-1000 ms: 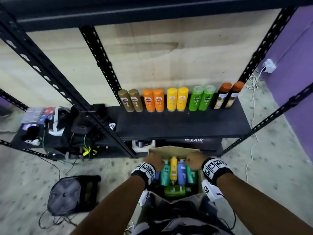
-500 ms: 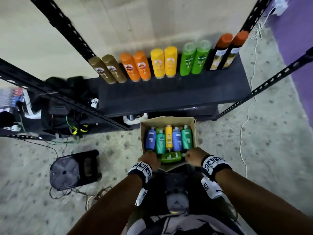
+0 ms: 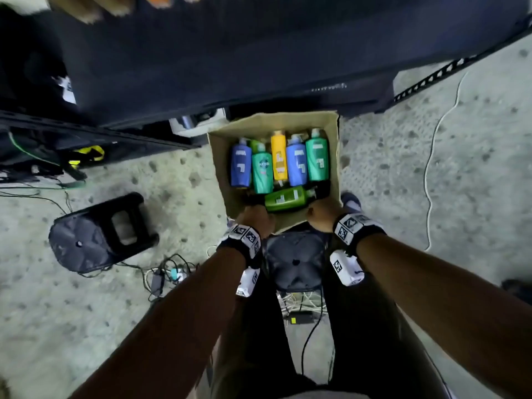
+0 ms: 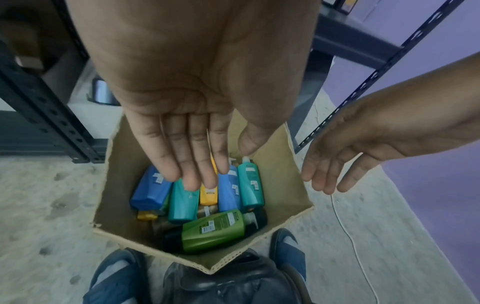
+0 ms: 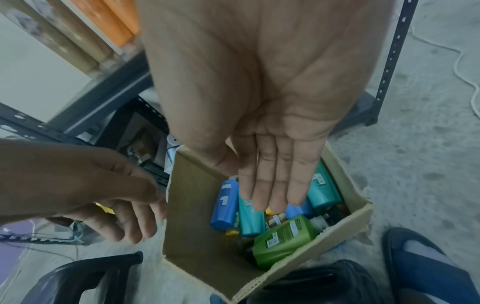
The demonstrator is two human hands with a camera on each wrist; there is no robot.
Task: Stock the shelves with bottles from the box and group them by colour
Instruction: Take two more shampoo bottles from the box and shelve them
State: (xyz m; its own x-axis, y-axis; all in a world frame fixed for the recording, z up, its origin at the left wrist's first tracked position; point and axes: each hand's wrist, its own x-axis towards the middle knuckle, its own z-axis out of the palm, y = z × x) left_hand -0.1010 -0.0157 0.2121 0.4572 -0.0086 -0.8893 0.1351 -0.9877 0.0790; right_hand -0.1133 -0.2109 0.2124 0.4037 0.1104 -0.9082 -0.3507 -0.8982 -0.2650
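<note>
An open cardboard box (image 3: 218, 156) stands on the floor below the dark shelf (image 3: 230, 53). It holds two blue bottles (image 3: 241, 162), two teal ones (image 3: 262, 172), a yellow one (image 3: 279, 159) and a light green bottle (image 3: 285, 198) lying across the near end. My left hand (image 3: 254, 218) and right hand (image 3: 324, 216) hover at the box's near rim. The wrist views show the left hand (image 4: 192, 164) and the right hand (image 5: 272, 185) with straight fingers, holding nothing, above the bottles. Gold (image 3: 86, 7) and orange (image 3: 157, 0) bottles on the shelf peek in at the top.
A black stool (image 3: 98, 234) lies on the floor to the left, and a second one (image 3: 293, 260) sits between my legs. A white cable (image 3: 431, 156) runs along the right. Perforated rack uprights (image 4: 376, 74) flank the box. My feet in blue slippers (image 4: 116, 277) stand at its near corner.
The view has tipped down, so the shelf's bottle row has slid out at the top. My hands went from the box's far sides to its near rim.
</note>
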